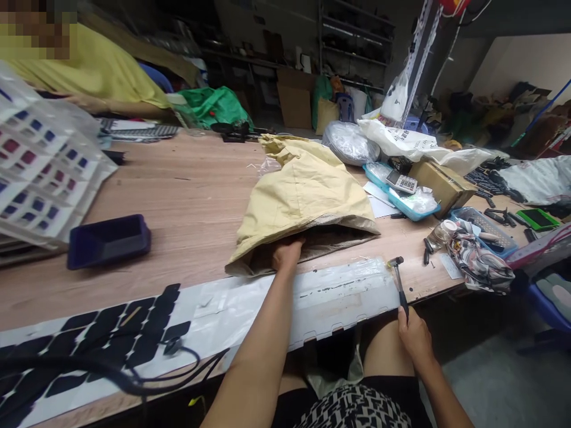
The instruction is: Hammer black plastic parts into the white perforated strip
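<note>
A yellow fabric sack [307,184] lies on the table with its dark mouth facing me. My left hand [288,252] reaches into that mouth; its fingers are mostly hidden inside, so I cannot make out whether they hold anything. At the table's front edge my right hand [414,333] is closed around the black handle of a small hammer [399,279]. The hammer's head points up and away from me, over the right end of a white plastic-covered strip [343,303] that runs along the table edge below the sack.
Black rounded pieces [111,327] and black cables [111,377] lie on the left. A dark blue tray [109,241] stands near a white plastic crate [40,160]. Right of the sack are a calculator [401,181], a cardboard box [441,187] and a jar [444,233]. Another person's yellow sleeve [125,71] shows back left.
</note>
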Motion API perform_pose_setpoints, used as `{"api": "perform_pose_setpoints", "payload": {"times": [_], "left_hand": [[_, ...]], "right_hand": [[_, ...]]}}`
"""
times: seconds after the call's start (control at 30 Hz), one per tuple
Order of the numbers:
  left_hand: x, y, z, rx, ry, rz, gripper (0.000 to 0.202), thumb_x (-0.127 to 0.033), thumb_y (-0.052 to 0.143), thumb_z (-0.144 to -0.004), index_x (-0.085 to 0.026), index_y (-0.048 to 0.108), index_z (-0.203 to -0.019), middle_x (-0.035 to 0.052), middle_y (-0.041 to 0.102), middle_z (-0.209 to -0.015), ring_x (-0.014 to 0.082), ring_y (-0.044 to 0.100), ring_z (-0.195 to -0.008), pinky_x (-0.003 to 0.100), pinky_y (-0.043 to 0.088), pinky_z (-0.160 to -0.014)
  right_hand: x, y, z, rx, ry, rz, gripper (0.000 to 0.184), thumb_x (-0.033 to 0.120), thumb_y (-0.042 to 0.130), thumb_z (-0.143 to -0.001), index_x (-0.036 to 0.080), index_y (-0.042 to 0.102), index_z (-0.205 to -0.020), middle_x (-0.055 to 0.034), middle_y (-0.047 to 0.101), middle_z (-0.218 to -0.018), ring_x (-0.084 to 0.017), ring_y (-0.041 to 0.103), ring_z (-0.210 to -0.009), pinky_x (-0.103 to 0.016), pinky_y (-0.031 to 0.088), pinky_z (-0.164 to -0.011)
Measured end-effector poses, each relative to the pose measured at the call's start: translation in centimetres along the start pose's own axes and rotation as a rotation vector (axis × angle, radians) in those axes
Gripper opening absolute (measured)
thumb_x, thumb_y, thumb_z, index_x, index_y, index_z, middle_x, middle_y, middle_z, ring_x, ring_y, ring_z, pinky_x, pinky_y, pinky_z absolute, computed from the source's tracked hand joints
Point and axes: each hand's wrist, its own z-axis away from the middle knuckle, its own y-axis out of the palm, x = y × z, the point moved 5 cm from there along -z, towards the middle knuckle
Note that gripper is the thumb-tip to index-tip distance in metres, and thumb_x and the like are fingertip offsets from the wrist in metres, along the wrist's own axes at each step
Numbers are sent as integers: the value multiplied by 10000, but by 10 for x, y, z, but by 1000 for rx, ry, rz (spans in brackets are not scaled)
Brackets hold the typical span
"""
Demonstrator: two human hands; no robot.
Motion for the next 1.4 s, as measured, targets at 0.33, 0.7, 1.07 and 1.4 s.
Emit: {"api": "perform_pose_setpoints", "payload": {"times": [0.33,0.7,1.07,1.4], "left_hand": [[5,10,117,373,736,29,197,-366,642,-703,-227,718,-820,15,648,-705,206,569,-762,308,426,-693],[-1,27,124,332,794,-96,177,-351,654,-750,-261,715,-890,18,680,-891,246,528,-960,389,364,-887],[0,34,116,376,709,-57,180,-372,717,-718,-274,733,-868,4,706,-926,243,528,-978,393,354,-908],[-2,33,117,360,707,-42,147,-349,722,-715,-279,737,-844,-6,700,-906,234,528,-967,379,361,-885]], "right_hand": [[0,-1,0,10,6,29,399,421,289,-1008,182,608,-1024,-118,731,-902,-225,688,-816,-267,394,-666],[-3,0,-1,-25,-23,-22,399,425,305,-1006,177,618,-988,-107,731,-883,-211,679,-805,-255,363,-650],[37,-4,25,-50,-288,-56,367,436,362,-987,210,649,-959,-65,733,-809,-203,684,-768,-238,360,-632],[66,3,35,-61,-436,84,394,447,327,-1004,196,626,-949,-70,732,-791,-184,680,-734,-228,353,-632]]}}
